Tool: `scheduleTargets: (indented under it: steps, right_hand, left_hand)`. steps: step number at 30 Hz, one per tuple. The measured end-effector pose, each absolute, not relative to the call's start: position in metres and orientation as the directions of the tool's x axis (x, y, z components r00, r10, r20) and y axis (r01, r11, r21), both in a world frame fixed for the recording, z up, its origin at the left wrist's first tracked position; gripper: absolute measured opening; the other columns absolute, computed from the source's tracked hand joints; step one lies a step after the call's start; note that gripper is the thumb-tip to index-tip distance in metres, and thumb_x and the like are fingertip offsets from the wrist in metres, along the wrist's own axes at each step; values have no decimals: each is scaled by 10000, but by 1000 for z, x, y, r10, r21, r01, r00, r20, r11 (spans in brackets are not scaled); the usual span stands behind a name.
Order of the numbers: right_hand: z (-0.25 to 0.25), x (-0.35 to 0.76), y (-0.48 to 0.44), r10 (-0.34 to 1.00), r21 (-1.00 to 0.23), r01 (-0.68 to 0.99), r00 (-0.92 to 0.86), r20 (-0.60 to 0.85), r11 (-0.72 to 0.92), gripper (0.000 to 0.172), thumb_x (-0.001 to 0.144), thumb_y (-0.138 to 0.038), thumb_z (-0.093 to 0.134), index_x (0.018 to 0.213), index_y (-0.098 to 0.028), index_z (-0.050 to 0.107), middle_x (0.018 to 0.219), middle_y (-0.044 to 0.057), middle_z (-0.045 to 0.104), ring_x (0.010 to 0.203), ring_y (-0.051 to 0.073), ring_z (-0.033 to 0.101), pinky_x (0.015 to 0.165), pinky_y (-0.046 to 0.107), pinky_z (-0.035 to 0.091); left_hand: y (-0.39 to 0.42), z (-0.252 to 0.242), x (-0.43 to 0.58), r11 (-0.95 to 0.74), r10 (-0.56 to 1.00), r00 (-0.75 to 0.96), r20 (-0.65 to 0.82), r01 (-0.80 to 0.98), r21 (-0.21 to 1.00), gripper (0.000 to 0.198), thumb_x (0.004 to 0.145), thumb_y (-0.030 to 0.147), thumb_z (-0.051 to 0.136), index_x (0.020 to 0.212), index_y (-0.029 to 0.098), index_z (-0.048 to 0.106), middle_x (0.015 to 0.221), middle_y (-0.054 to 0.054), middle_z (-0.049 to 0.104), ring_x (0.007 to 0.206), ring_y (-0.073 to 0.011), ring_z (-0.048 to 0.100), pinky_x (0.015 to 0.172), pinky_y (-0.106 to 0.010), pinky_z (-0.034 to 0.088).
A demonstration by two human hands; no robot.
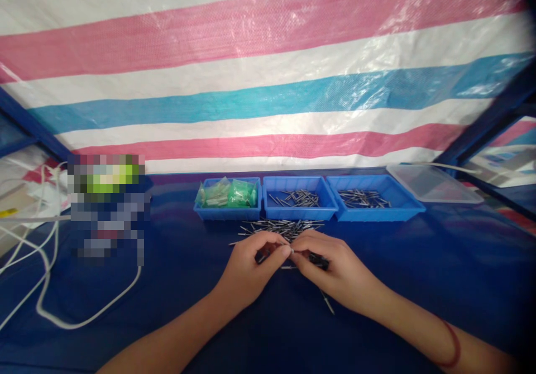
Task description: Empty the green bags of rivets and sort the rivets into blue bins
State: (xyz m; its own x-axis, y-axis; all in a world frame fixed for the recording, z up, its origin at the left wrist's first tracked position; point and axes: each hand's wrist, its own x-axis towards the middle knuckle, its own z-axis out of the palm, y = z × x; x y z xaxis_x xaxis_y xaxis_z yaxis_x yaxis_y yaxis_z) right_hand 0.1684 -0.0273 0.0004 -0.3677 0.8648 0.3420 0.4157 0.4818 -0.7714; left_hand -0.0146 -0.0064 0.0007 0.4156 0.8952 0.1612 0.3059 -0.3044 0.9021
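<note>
My left hand [255, 265] and my right hand [335, 262] meet fingertip to fingertip over the blue table. Between the pinched fingertips is a small whitish piece [292, 250], too small to make out. Dark objects, partly hidden, show inside the curl of both hands. Just behind the hands lies a loose pile of thin metal pins [285, 228]. One more pin [328, 302] lies in front of my right hand, and another [288, 267] lies between the hands.
Behind the pile stand three blue trays: the left one [228, 214] holds green packets, the middle [299, 216] and right [379, 216] hold metal pins. A clear lid [435, 184] lies at the right. White cables [84, 324] and a blurred green item [111, 178] are on the left.
</note>
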Motion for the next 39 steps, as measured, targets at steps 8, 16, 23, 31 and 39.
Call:
scheduleTargets:
  steps: [8, 16, 23, 31, 39]
  right_hand:
    - [-3, 169, -26, 862, -764, 403, -281, 422, 505, 77, 842, -149, 559, 817, -191, 619, 758, 17, 615, 716, 138, 578, 665, 267, 448]
    - [3, 173, -26, 828, -715, 417, -270, 492, 561, 65, 856, -175, 552, 828, -206, 601, 776, 26, 628, 727, 152, 588, 665, 281, 467]
    - [12, 181, -24, 788, -636, 469, -304, 535, 613, 117, 883, -186, 511, 788, -210, 575, 743, 31, 622, 707, 160, 582, 641, 293, 473]
    - [20, 267, 13, 758, -357, 902, 54, 650, 242, 133, 863, -301, 535, 807, -205, 610, 721, 38, 626, 653, 184, 575, 627, 315, 427]
    - [12, 267, 19, 804, -197, 946, -94, 587, 255, 142, 858, -293, 534, 840, -214, 651, 771, 55, 685, 745, 237, 626, 677, 352, 424]
  left_hand:
    - [-6, 4, -16, -386, 880, 413, 234, 335, 859, 114, 854, 237, 588, 877, 164, 672, 780, -10, 658, 693, -128, 571, 657, -217, 425]
    - [-6, 5, -18, -392, 879, 424, 216, 388, 834, 121, 869, 249, 569, 893, 177, 664, 822, -16, 666, 715, -138, 577, 677, -232, 429]
    - [-7, 4, -16, -454, 847, 493, 199, 478, 752, 130, 886, 253, 555, 939, 173, 642, 843, -28, 658, 743, -144, 583, 692, -243, 428]
    - [-3, -3, -24, -703, 675, 717, 175, 552, 448, 172, 848, 331, 632, 982, 231, 673, 986, -40, 642, 935, -215, 555, 794, -332, 387]
    - [-5, -4, -22, -721, 674, 713, 190, 581, 376, 133, 904, 270, 553, 932, 209, 668, 993, -51, 626, 926, -209, 546, 783, -336, 391]
